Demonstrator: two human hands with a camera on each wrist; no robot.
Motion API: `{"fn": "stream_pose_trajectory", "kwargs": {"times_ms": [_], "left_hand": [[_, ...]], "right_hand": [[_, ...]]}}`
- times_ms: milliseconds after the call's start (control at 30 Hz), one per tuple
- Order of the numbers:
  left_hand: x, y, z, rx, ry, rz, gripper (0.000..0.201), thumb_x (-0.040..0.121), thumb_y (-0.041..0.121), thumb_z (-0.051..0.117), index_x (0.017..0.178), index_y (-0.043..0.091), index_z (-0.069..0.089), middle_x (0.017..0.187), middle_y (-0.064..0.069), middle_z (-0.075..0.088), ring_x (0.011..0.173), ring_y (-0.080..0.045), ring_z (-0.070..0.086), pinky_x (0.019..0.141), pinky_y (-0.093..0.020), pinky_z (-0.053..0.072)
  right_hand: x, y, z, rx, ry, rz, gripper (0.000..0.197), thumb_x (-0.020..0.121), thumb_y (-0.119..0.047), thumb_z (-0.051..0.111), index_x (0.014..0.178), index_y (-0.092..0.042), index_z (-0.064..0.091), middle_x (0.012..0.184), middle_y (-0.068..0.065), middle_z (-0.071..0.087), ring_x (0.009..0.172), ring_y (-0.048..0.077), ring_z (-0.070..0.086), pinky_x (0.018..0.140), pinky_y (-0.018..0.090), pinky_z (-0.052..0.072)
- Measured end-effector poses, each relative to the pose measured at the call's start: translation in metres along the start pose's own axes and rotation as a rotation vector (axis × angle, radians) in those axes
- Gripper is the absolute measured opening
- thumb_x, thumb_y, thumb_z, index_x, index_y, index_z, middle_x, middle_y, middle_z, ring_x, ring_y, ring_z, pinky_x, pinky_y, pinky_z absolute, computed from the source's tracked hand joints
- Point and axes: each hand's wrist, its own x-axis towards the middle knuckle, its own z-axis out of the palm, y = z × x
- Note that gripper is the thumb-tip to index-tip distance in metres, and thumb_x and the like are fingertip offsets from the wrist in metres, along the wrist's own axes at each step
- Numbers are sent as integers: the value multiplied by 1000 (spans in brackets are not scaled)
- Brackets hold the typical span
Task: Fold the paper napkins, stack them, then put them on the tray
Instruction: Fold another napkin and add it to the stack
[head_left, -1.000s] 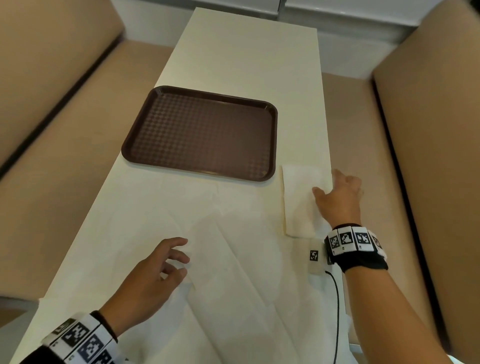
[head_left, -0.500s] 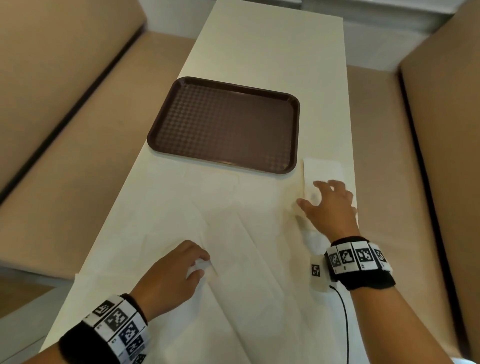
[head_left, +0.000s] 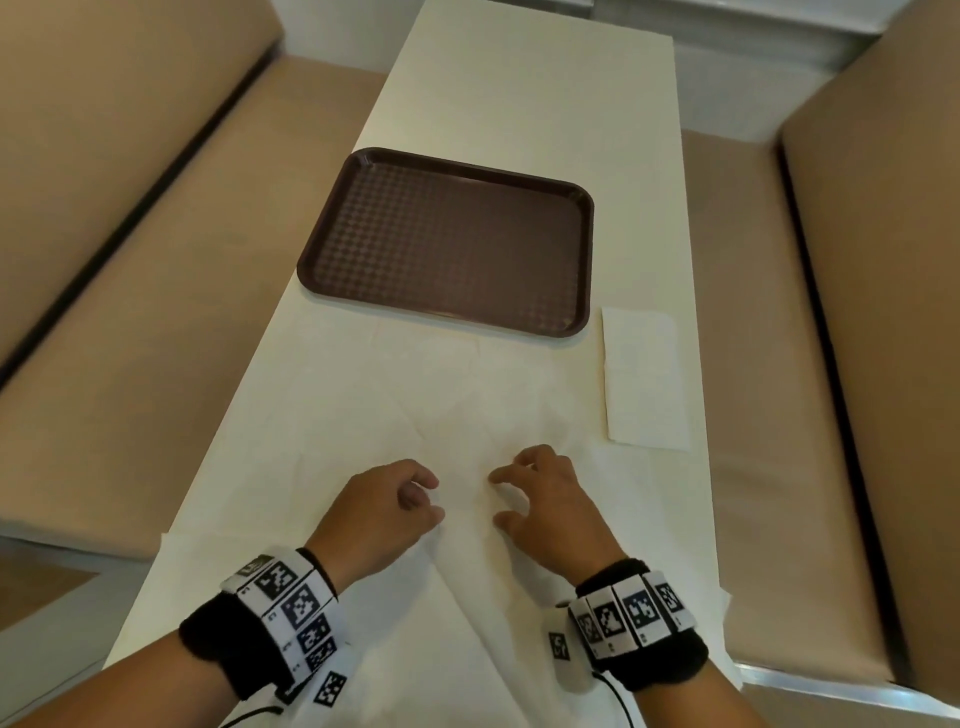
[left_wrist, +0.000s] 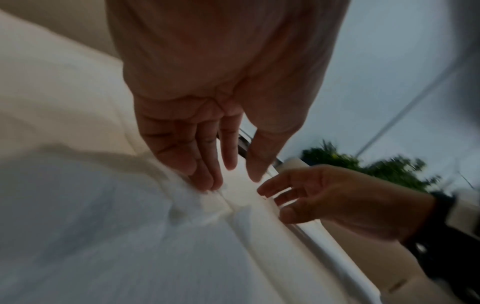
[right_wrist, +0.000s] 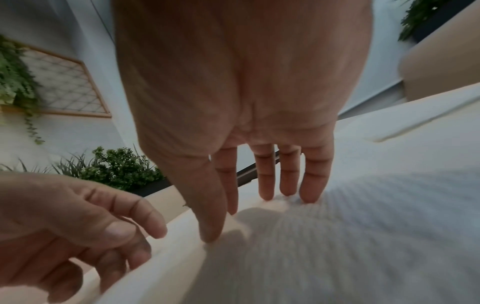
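Note:
A dark brown tray (head_left: 363, 171) lies bare in the middle of the cream table (head_left: 519, 78). To its right a folded white napkin (head_left: 647, 379) lies flat near the table's edge. Unfolded white napkins (head_left: 467, 597) overlap across the near part of the table. My left hand (head_left: 431, 499) has its fingertips down on a raised crease of the top napkin (left_wrist: 130, 226), thumb apart from the fingers. Close beside it, my right hand (head_left: 498, 493) touches the same sheet (right_wrist: 337, 236) with spread, fairly straight fingers (right_wrist: 311, 185).
Tan padded benches (head_left: 130, 260) run along both long sides of the table. Potted plants (right_wrist: 116, 166) and a wall stand beyond the far end. A tagged sensor with a cable (head_left: 558, 647) hangs at my right wrist.
My right hand left the folded napkin and moved left and nearer, beside my left hand. My left hand shifted slightly right along the unfolded napkin.

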Motion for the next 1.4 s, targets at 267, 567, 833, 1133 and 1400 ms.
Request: {"fn": "stream_pose_trajectory", "kwargs": {"times_ms": [267,567,833,1133,1400], "left_hand": [[-11,2,16,331,-102,50,39,78,52,79,110,34,67,100,16,61,93,-4,60,85,-24,51],[-14,4,30,354,-99,89,20,84,41,76,90,28,63,93,11,58,89,-13,60,78,-29,51],[-7,20,-12,-126,-158,218,9,85,20,80,87,23,72,86,4,75,78,-16,71,73,-29,54],[-8,37,-43,-363,69,245,2,93,17,72,94,17,71,90,2,78,81,-18,73,77,-40,59],[-37,37,-31,-121,-85,513,23,84,46,77,103,33,73,104,20,72,95,-8,69,72,-27,57]], "right_hand": [[-1,6,18,-62,75,-11,44,90,-24,69,131,-37,61,143,-4,35,135,17,32,107,32,41],[-3,7,24,-33,127,-20,31,91,-23,69,121,-29,66,143,-1,38,134,21,34,105,33,43],[-22,4,-29,452,242,68,48,86,-46,76,129,-32,60,128,-16,57,116,2,55,98,23,45],[-30,15,-39,769,6,101,20,84,-21,82,103,-17,77,101,4,79,95,26,75,90,49,60],[-30,-5,-34,1138,81,106,38,77,-21,75,104,6,67,103,27,72,86,32,70,75,43,53]]}}
